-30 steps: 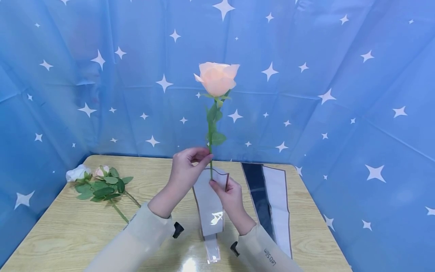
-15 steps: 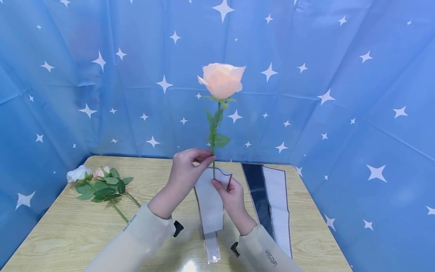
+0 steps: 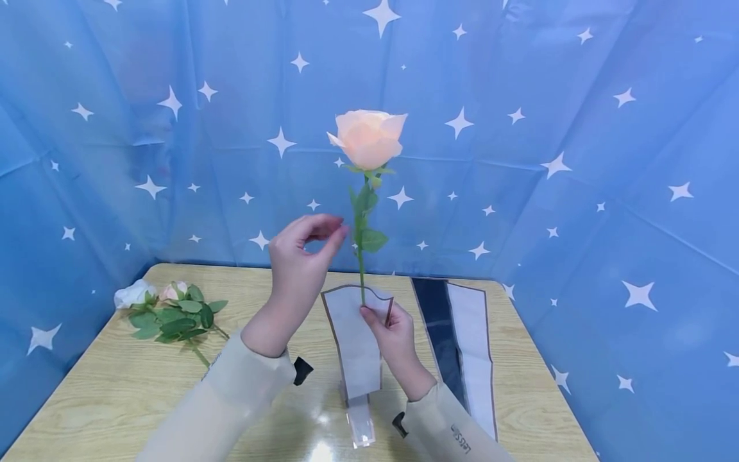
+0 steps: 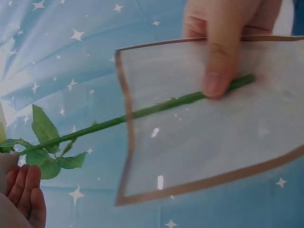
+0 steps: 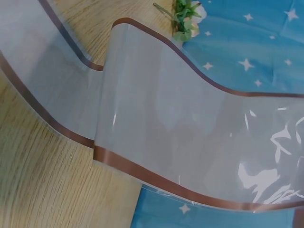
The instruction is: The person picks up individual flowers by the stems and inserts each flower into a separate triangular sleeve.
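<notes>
A pale peach rose [image 3: 369,140] stands upright on its green stem, with the stem's lower end against a translucent wrapping sheet [image 3: 355,353] edged in brown. My right hand [image 3: 397,340] pinches the stem to the sheet's upper part; in the left wrist view, its thumb [image 4: 219,66] presses across the stem. My left hand [image 3: 297,260] is raised just left of the stem beside the leaves, fingers loosely bent and a small gap from the stem. The sheet [image 5: 190,118] fills much of the right wrist view, hiding the right hand's fingers.
A white rose [image 3: 134,294] and a pale pink rose [image 3: 173,290] lie at the left of the wooden table [image 3: 98,398]. To the right lie a dark strip [image 3: 439,327] and a white brown-edged sheet [image 3: 470,340]. A blue star-patterned curtain [image 3: 519,77] surrounds the table.
My left hand has let go of the lower stem and moved up and left. My right hand keeps its pinch on the stem and sheet. The rose sways slightly.
</notes>
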Demonstrator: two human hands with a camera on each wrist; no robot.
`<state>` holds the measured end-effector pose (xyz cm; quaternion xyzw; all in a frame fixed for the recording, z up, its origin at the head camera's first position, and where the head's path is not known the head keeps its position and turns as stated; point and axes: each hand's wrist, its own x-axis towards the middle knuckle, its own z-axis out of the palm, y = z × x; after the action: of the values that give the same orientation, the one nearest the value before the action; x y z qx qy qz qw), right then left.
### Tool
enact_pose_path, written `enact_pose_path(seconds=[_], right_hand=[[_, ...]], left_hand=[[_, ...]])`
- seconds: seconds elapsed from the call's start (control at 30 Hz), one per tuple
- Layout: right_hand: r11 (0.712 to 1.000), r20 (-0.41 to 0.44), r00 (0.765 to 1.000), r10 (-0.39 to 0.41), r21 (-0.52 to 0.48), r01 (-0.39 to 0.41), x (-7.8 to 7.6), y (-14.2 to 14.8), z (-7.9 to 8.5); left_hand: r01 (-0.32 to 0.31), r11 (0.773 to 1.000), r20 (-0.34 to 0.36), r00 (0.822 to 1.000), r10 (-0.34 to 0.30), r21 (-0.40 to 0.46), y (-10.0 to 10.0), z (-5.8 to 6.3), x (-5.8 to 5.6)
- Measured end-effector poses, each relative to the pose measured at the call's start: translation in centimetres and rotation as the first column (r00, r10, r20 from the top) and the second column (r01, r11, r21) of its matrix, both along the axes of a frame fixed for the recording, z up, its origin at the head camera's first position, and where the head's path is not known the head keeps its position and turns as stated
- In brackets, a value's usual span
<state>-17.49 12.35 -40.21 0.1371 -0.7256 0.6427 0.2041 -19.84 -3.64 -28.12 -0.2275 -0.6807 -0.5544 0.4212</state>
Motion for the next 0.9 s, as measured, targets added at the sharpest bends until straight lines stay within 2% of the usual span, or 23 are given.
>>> enact_pose_path(seconds=[0.13,0.2,0.33,0.7,0.9], right_hand=[[1.0,-0.033,0.999,-0.002,0.026,0.003,0.0,0.1,-0.3],[1.0,-0.048,0.999,0.002,0.031,0.0,0.0,0.1,-0.4],[0.999,-0.062,0.998,0.013,0.031,-0.011,-0.1,0.1,-0.5],[1.0,-0.003,1.0,0.006,-0.012,-0.006,-0.2,0.0,-0.2],[0.999,0.076,0.997,0.009,-0.042,-0.006,-1.3,0.4,-1.4]], left_hand=[[0.054,0.998,0.07,0.996,-0.057,0.04,0.1,1.1,0.1],[0.083,0.995,0.128,0.988,-0.088,0.047,0.2,1.4,0.3],[0.104,0.994,0.215,0.97,-0.11,0.038,0.1,1.5,0.3],[0.114,0.993,0.284,0.953,-0.111,0.007,0.2,1.1,0.2],[0.138,0.99,0.328,0.936,-0.124,-0.019,0.0,0.5,0.1]])
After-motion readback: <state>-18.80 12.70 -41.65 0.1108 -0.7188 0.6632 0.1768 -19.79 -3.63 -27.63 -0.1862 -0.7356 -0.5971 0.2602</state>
